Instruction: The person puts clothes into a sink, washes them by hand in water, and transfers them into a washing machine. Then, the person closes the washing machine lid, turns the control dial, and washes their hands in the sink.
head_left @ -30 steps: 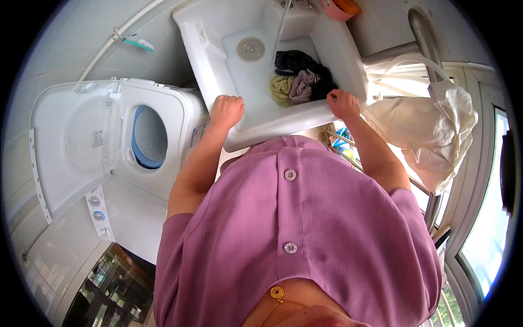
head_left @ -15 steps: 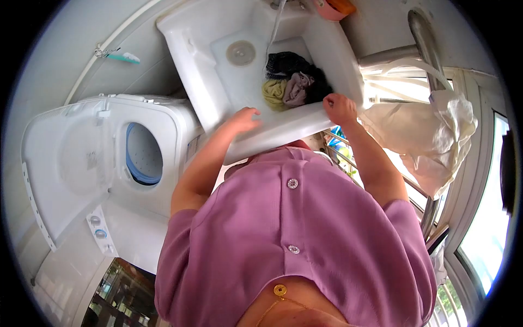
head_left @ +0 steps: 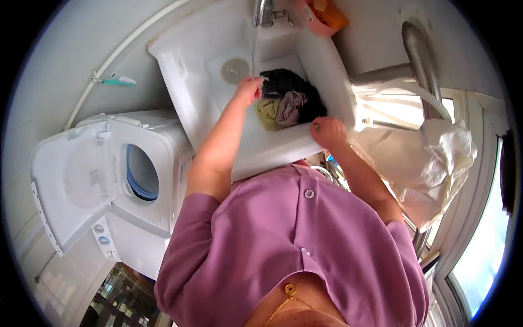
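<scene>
A white sink (head_left: pixel 182 87) holds a small heap of wet clothes: a black garment (head_left: pixel 283 83), a yellow-green cloth (head_left: pixel 267 111) and a mauve-grey cloth (head_left: pixel 289 109). Water runs in a thin stream from the metal faucet (head_left: pixel 262 13). My left hand (head_left: pixel 250 91) is over the basin by the stream, fingers curled in at the left edge of the black garment; whether they grip it is hidden. On the near right rim rests my right hand (head_left: pixel 329 133), its fingers curled, with nothing visible in them.
Left stands a white washing machine (head_left: pixel 169 141) with its lid (head_left: pixel 76 182) raised. A pink container (head_left: pixel 316 19) with orange contents sits by the faucet. A white bag (head_left: pixel 430 158) hangs right, below a metal pipe (head_left: pixel 419 60). A toothbrush (head_left: pixel 120 82) hangs on the left wall.
My left hand has moved forward from the sink's near edge to the water stream beside the black garment. The right hand stays at the rim. The view has shifted, showing more faucet.
</scene>
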Tool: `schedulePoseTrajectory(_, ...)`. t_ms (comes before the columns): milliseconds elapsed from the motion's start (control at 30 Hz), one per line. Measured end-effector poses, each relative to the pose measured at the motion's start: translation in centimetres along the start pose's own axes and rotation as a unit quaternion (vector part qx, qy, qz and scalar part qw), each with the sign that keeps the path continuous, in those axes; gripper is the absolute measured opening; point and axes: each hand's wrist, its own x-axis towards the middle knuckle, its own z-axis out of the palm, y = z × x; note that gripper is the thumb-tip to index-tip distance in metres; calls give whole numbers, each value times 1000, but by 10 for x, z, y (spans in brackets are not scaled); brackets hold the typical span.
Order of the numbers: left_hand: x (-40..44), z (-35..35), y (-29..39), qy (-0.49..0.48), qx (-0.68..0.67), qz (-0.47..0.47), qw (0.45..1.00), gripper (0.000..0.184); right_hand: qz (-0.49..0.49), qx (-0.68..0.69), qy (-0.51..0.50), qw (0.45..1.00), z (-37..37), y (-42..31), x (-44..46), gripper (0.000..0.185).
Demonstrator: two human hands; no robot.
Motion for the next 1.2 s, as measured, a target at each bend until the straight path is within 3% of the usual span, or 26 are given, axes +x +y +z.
schedulePoseTrajectory(33, 10, 1, 1, 2, 5, -6, 1000, 16, 18, -13, -81, 996, -6, -2, 6, 29)
schedulePoseTrajectory(67, 10, 4, 5, 7, 5, -2, 1000, 16, 12, -11, -78, 997, 0, 0, 14, 29)
schedulePoseTrajectory(200, 20, 11, 20, 2, -16, -45, 999, 16, -15, 260, -216, 941, 43, -5, 74, 49)
schedulePoseTrajectory(267, 10, 20, 27, 14, -66, -45, 997, 16, -5, 368, -108, 924, 53, -41, 105, 58)
schedulePoseTrajectory(300, -6, 30, 34, 25, -85, -6, 996, 20, 131, 531, -156, 823, 38, -67, 116, 59)
schedulePoseTrajectory(333, -16, 37, 33, 24, -86, -1, 996, 20, 259, 662, -197, 675, 23, -88, 125, 61)
schedulePoseTrajectory(367, -20, 43, 35, 36, -175, 20, 984, 22, 254, 662, -196, 677, 29, -101, 142, 61)
schedulePoseTrajectory(400, -23, 47, 35, 47, -263, 39, 963, 24, 251, 768, -196, 556, 45, -111, 161, 59)
schedulePoseTrajectory(433, -22, 50, 32, 49, -266, 41, 962, 24, 243, 853, -194, 420, 62, -116, 176, 58)
schedulePoseTrajectory(500, -23, 55, 24, 143, -340, 199, 908, 29, 244, 864, -207, 389, 82, -119, 185, 53)
schedulePoseTrajectory(533, -25, 53, 21, 142, -342, 196, 908, 29, 246, 873, -217, 360, 92, -118, 188, 50)
schedulePoseTrajectory(567, -27, 52, 16, 168, -204, 247, 932, 29, 250, 871, -215, 363, 119, -119, 193, 50)
schedulePoseTrajectory(600, -29, 54, 11, 189, -62, 292, 936, 31, 164, 916, -239, 277, 154, -120, 198, 48)
schedulePoseTrajectory(633, -33, 54, 9, 188, -67, 286, 937, 31, 77, 945, -260, 186, 175, -119, 198, 47)
schedulePoseTrajectory(667, -38, 50, 12, 189, 91, 369, 906, 35, 81, 944, -258, 189, 170, -118, 196, 47)
schedulePoseTrajectory(700, -43, 46, 17, 182, 249, 440, 843, 38, 108, 929, -267, 230, 153, -122, 194, 45)
schedulePoseTrajectory(733, -46, 42, 21, 179, 250, 436, 846, 38, 137, 913, -275, 268, 129, -128, 189, 43)
schedulePoseTrajectory(800, -44, 37, 24, 198, 294, 311, 882, 40, 199, 875, -284, 338, 88, -135, 174, 40)
schedulePoseTrajectory(867, -22, 36, 8, 181, 262, 322, 891, 35, 242, 854, -279, 366, 89, -115, 161, 38)
schedulePoseTrajectory(933, -27, 50, 10, 105, 182, 332, 920, 32, 216, 712, -348, 570, 94, -58, 160, 31)
schedulePoseTrajectory(967, -12, 46, -1, 49, 131, 250, 958, 29, 229, 634, -303, 674, 73, -47, 150, 27)
schedulePoseTrajectory(1000, -18, 48, 1, 46, 132, 244, 960, 29, 236, 635, -302, 671, 67, -34, 142, 27)
schedulePoseTrajectory(1067, -24, 48, 15, -17, 49, 77, 996, 29, 211, 540, -284, 764, 61, -13, 141, 36)
schedulePoseTrajectory(1100, -21, 44, 14, -27, 44, 71, 996, 30, 209, 542, -284, 763, 67, -3, 142, 36)
schedulePoseTrajectory(1167, -15, 34, 7, -8, 67, 92, 994, 30, 47, 347, -237, 906, 79, 9, 143, 40)
schedulePoseTrajectory(1200, -12, 30, 5, 10, 86, 111, 990, 30, 43, 349, -236, 906, 80, 9, 146, 40)
